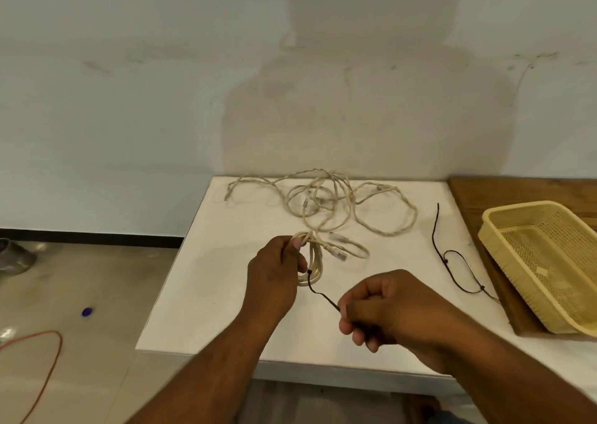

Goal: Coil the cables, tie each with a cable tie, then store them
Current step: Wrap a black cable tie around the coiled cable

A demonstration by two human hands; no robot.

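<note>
Above the white counter, a coiled cream cable hangs from the left hand, whose fingers curl round its top. The right hand, just beside it, pinches the tail of a black cable tie looped round the coil. Behind lies a loose cable tangle; spare ties lie rightward, near a yellow basket.

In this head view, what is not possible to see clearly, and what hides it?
Head view:
End of the black cable tie: hidden inside the right hand.
Top of the coiled cable: covered by the left hand.
Yellow basket: cut off by the right edge.
Loose cables at the back: too tangled to count.
</note>
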